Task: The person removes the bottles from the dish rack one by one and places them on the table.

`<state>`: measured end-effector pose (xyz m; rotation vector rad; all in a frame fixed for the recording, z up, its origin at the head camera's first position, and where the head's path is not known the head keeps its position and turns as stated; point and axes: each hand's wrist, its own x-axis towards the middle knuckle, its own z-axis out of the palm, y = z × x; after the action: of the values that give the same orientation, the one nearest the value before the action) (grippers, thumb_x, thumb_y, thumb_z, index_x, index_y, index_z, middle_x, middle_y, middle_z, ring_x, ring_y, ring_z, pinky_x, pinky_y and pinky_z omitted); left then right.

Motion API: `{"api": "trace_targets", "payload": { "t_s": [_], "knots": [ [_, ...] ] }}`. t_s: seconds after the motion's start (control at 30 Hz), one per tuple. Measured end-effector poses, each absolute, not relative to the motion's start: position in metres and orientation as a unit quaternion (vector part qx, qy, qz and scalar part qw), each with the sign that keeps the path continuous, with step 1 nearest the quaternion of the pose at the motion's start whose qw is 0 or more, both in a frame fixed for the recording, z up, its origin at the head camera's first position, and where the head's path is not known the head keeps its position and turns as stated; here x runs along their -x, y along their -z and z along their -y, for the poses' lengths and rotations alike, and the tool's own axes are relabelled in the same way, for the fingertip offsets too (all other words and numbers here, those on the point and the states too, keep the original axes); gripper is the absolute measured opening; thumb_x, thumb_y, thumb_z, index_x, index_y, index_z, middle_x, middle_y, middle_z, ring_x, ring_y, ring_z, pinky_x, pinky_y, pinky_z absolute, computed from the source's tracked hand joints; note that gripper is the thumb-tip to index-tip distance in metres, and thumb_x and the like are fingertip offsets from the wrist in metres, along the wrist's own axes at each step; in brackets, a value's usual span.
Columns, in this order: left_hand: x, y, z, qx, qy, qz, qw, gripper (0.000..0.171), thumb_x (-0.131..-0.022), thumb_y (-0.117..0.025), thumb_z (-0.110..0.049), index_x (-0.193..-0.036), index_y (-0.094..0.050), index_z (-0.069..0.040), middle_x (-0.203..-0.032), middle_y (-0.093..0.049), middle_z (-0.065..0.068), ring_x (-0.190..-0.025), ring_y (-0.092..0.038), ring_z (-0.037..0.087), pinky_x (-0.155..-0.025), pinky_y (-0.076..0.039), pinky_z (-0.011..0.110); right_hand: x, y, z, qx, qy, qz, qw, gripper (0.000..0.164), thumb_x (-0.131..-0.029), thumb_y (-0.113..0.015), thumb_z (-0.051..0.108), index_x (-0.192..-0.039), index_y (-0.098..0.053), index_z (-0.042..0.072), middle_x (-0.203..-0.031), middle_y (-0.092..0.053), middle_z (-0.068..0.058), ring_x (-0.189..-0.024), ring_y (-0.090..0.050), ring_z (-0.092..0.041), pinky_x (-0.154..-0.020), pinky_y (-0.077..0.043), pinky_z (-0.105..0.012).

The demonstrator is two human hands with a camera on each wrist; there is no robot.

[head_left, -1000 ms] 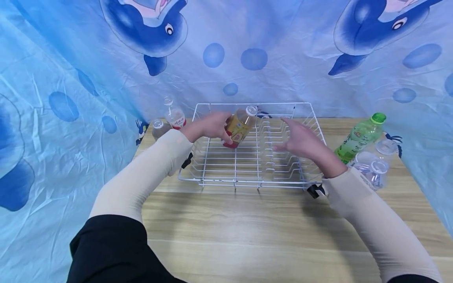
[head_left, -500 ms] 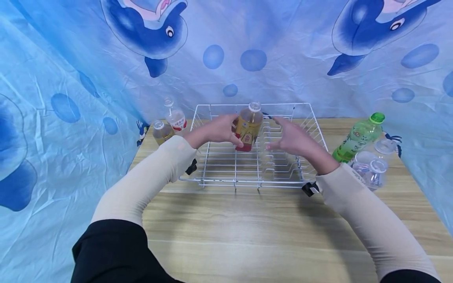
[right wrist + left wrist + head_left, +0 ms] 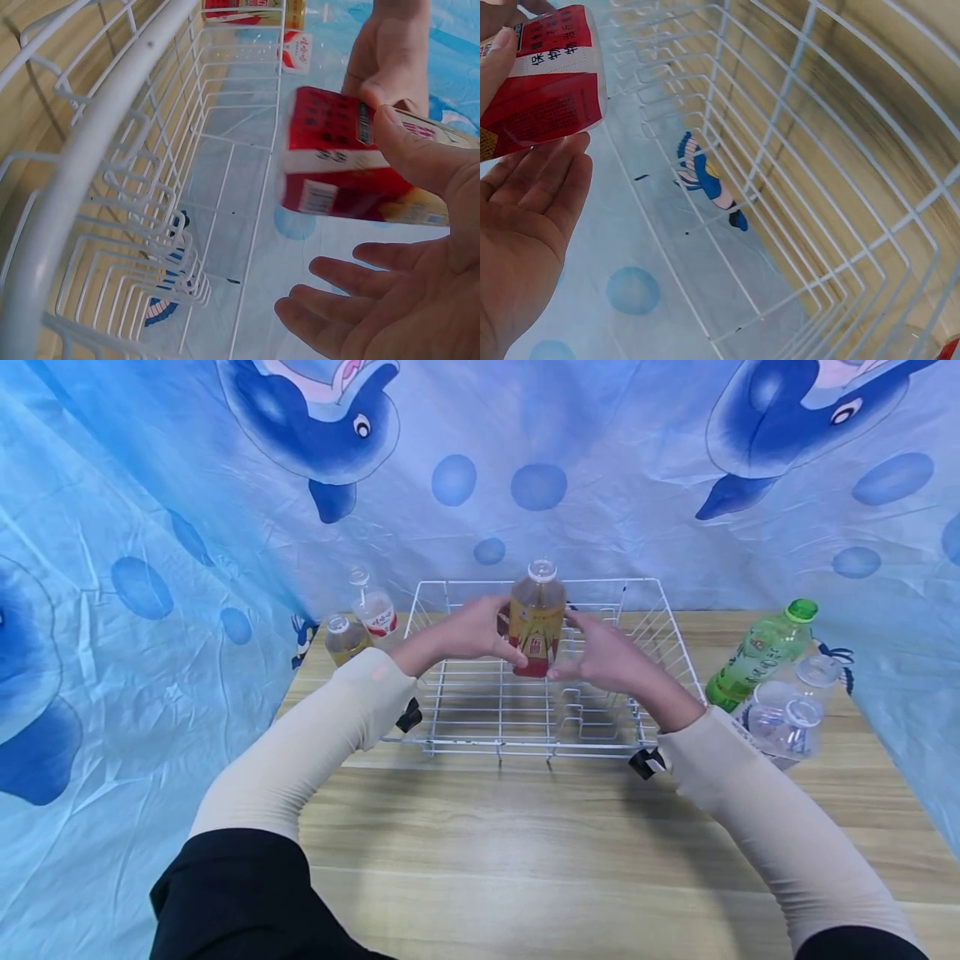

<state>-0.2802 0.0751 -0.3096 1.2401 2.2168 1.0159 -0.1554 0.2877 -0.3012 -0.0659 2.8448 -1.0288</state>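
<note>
A plastic drink bottle (image 3: 537, 625) with a yellow and red label and a white cap is held upright above the white wire rack (image 3: 480, 745). My left hand (image 3: 472, 631) grips it from the left, with the thumb (image 3: 498, 61) on the label. From the right, my right hand (image 3: 609, 658) reaches the same bottle; in the right wrist view its thumb (image 3: 412, 154) lies at the label while the other fingers (image 3: 337, 289) are spread apart from it. The red base of the bottle (image 3: 330, 161) faces both wrist cameras.
Left of the rack stand two bottles, one clear with a red-and-white label (image 3: 377, 614) and one with amber contents (image 3: 346, 642). To the right are a green bottle (image 3: 761, 656) and several clear bottles (image 3: 787, 727). A blue dolphin-print sheet (image 3: 480, 460) hangs behind the wooden table (image 3: 495, 860).
My left hand has carried the bottle right and turned it from tilted to upright. The right hand has moved left and come up to the bottle.
</note>
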Motion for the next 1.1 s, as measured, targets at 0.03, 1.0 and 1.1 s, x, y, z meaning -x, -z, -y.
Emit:
{"api": "trace_targets", "payload": {
  "t_s": [0.03,1.0,1.1],
  "knots": [
    [0.279,0.308,-0.075,-0.447,-0.367,-0.791,0.199,0.077,-0.072,-0.093,-0.030,-0.134,-0.054,-0.009,-0.116,-0.066,0.001,-0.104,-0.064,0.020,-0.089,-0.054,0.031,0.156,0.301,-0.287,0.023,0.341,-0.938,0.055,0.103,-0.077,-0.089,0.029,-0.159,-0.029,0.008,-0.158,-0.037,-0.019,-0.142,-0.036,-0.044,-0.112,-0.030,-0.064],
    [0.272,0.304,-0.073,-0.464,-0.391,-0.770,0.197,0.072,-0.072,-0.094,-0.025,-0.130,-0.055,-0.006,-0.113,-0.067,0.002,-0.101,-0.066,0.018,-0.088,-0.055,0.028,0.156,0.302,-0.271,0.015,0.420,-0.907,0.030,0.071,-0.084,-0.084,0.021,-0.143,-0.048,0.003,-0.135,-0.060,-0.017,-0.123,-0.058,-0.036,-0.103,-0.047,-0.051],
    [0.272,0.305,-0.072,-0.463,-0.389,-0.771,0.199,0.073,-0.072,-0.093,-0.026,-0.131,-0.055,-0.006,-0.113,-0.067,0.002,-0.101,-0.066,0.019,-0.087,-0.055,0.028,0.156,0.303,-0.271,0.015,0.422,-0.906,0.027,0.071,-0.083,-0.085,0.020,-0.142,-0.049,0.003,-0.134,-0.060,-0.018,-0.122,-0.058,-0.036,-0.103,-0.048,-0.050]
  ]
}}
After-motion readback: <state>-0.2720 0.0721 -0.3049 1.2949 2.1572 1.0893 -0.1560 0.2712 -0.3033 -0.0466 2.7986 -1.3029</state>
